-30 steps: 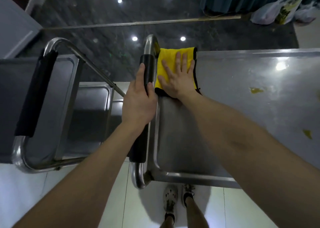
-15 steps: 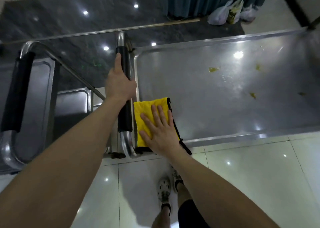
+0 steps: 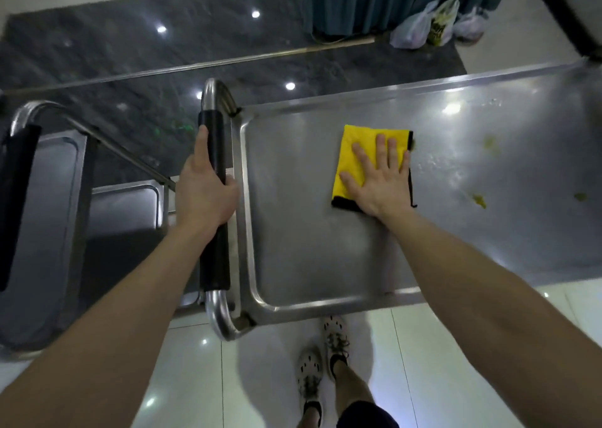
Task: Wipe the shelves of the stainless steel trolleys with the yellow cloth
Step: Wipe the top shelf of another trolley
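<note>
1. We count two stainless steel trolleys. The left trolley (image 3: 45, 219) sits at the frame's edge and carries one padded handle (image 3: 14, 199).
2. One lower shelf (image 3: 123, 206) shows between them; we cannot tell whose it is.
3. Our left hand (image 3: 203, 196) wraps around the black grip (image 3: 215, 258) on the right trolley (image 3: 247, 232).
4. Its top shelf (image 3: 319, 258) spans the middle and right.
5. One yellow cloth (image 3: 353, 154), black-edged, lies flat on that shelf, towards the far rim.
6. Our right hand (image 3: 381, 183) presses on it, fingers straight and spread, clasping nothing.
7. Right of the cloth we count three yellowish smears (image 3: 479, 200).
8. Beyond, three plastic bags (image 3: 412, 31) sit by one curtain (image 3: 374, 0).
9. Below the shelf, two shoes (image 3: 309, 375) stand on the tiles.
</note>
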The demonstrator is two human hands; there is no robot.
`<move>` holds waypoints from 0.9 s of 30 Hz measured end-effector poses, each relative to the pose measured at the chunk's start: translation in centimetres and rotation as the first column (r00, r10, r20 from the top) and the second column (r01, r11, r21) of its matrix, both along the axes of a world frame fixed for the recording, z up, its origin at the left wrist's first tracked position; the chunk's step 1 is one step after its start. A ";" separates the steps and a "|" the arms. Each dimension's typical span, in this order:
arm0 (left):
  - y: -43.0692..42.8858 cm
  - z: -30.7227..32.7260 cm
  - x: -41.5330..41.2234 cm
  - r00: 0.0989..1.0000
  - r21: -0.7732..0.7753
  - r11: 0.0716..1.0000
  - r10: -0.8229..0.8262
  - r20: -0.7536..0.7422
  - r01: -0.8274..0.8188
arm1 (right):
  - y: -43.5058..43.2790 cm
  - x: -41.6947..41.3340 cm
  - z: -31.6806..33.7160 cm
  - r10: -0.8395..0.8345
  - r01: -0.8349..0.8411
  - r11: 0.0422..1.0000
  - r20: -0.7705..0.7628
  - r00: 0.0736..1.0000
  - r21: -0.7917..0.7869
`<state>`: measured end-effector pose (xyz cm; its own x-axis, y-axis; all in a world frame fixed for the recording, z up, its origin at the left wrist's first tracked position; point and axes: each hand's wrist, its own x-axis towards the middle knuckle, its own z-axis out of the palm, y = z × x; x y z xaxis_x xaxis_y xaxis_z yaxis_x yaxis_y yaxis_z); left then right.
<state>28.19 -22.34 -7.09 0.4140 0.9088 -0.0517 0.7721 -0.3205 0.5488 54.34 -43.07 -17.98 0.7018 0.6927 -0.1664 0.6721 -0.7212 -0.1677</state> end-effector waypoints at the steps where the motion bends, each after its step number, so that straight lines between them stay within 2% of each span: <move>1: 0.0 -0.1 -0.1 1.000 0.008 1.000 0.006 0.004 -0.007 | 2.8 1.3 0.1 0.003 -0.003 1.000 -0.004 1.000 0.003; 5: 0.0 -0.6 -0.3 1.000 0.027 1.000 0.006 0.017 -0.006 | 14.3 1.6 0.1 0.099 -0.099 0.995 -0.008 0.995 0.032; 8: 0.2 -0.6 -0.4 1.000 0.043 0.999 0.013 0.008 -0.014 | 19.9 -4.1 -0.2 0.259 -0.259 0.965 0.007 0.966 0.039; 10: 0.0 -0.4 -0.3 1.000 0.060 0.998 0.007 0.012 -0.008 | 20.5 -9.0 -0.2 0.312 -0.312 0.950 -0.003 0.950 0.026; 16: -0.2 0.1 0.2 1.000 0.021 1.000 0.019 0.011 -0.020 | 10.7 -18.5 -0.2 0.327 -0.326 0.939 0.003 0.945 0.110; 20: -0.4 0.7 0.3 1.000 0.001 1.000 -0.003 0.020 0.003 | 2.5 -23.6 -0.7 0.431 -0.422 0.892 -0.022 0.902 0.165; 23: -0.1 0.8 0.4 1.000 -0.014 1.000 -0.010 0.025 0.011 | -2.5 -22.1 -1.0 0.466 -0.459 0.877 -0.024 0.884 0.139; 27: 0.1 0.7 0.2 0.999 -0.067 0.997 -0.029 0.018 0.030 | -10.4 -16.4 -0.9 0.253 -0.253 0.965 0.011 0.967 0.075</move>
